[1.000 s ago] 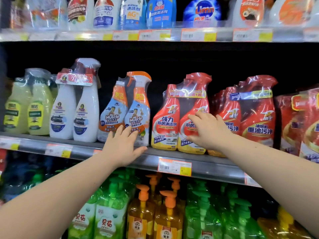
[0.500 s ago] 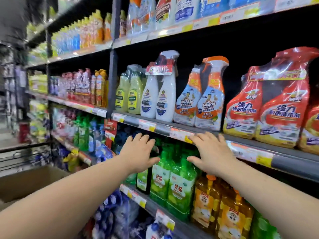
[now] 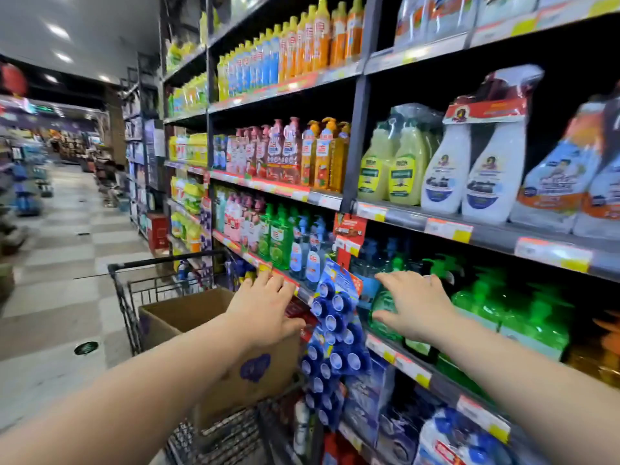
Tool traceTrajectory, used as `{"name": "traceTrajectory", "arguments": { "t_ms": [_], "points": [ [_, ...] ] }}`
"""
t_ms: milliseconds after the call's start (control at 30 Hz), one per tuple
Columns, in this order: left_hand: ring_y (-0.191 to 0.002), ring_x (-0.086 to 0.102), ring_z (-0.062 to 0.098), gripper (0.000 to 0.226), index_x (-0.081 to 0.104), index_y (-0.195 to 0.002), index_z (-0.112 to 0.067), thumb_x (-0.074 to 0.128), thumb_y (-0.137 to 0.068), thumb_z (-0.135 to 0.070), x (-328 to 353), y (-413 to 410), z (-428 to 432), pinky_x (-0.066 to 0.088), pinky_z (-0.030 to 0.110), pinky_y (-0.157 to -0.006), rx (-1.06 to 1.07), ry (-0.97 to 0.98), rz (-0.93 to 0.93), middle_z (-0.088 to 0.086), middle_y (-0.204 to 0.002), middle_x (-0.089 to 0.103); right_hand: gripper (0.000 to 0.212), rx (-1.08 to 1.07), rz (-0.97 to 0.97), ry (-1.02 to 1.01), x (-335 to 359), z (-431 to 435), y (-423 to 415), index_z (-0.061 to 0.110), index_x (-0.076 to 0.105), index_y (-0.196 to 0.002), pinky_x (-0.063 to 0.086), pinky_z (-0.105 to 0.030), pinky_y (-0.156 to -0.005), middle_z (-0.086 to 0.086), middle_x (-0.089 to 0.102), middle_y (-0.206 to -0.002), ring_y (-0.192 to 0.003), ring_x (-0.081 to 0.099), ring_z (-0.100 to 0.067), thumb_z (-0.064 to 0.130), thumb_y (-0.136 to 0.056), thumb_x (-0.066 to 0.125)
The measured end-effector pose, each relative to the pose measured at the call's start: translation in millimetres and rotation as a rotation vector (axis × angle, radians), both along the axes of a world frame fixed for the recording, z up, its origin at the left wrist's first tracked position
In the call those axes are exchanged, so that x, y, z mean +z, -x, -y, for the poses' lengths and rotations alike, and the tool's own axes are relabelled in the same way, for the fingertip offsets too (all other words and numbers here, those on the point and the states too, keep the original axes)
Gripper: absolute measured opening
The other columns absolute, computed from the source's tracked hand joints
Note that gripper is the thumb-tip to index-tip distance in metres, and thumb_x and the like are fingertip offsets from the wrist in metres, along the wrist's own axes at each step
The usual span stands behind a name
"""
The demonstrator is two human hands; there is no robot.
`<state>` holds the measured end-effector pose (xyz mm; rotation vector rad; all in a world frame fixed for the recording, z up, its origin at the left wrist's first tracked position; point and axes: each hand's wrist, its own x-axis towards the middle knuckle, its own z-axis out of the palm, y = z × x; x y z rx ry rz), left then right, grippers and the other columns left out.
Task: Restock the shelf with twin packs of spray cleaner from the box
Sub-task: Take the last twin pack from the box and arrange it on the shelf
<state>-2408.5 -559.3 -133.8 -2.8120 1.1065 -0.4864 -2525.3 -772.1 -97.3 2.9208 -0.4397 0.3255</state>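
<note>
Head view shows our left hand (image 3: 265, 307) and right hand (image 3: 412, 303) empty, fingers apart and straight, hovering between the shelf (image 3: 496, 234) and the cardboard box (image 3: 181, 313). The box rides in the shopping cart (image 3: 134, 297) beside the shelving, likely to keep stock within reach. Twin packs of spray cleaner (image 3: 476, 172) stand upright at the shelf's front edge; the box's contents are hidden.

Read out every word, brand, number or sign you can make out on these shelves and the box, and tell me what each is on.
Nothing here reads clearly; motion blur smears all the print.
Orange bottles, top shelf: one large character each, too blurred to read.
White twin pack: bottle labels and red header blurred.
Price tags on the shelf edge: too small and blurred.
Box: purple logo, unreadable.
</note>
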Motion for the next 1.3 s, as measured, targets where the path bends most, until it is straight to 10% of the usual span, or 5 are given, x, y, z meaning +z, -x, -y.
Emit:
{"name": "traceTrajectory", "arguments": {
  "t_ms": [567,1300],
  "points": [
    [-0.138,0.027,0.028,0.076,0.031,-0.143,-0.017,0.036,-0.087,-0.068,-71,-124,-229,0.027,0.044,-0.113,0.256,0.013,-0.172,0.006,-0.148,0.034,0.07,0.242,-0.178,-0.137,-82,-208,-189,0.028,0.025,-0.147,0.017,-0.054,-0.114,0.002,0.035,-0.151,-0.141,0.029,-0.023,0.056,-0.088,0.051],
    [-0.143,0.02,0.028,0.075,0.025,-0.147,-0.019,0.039,-0.088,-0.064,-125,-440,-191,0.019,0.045,-0.115,0.286,-0.155,-0.314,0.007,-0.153,0.028,0.07,0.198,-0.337,-0.278,-185,-172,-504,0.029,0.023,-0.148,0.017,-0.051,-0.115,0.002,0.034,-0.151,-0.141,0.029,-0.023,0.055,-0.089,0.05]
  ]
}}
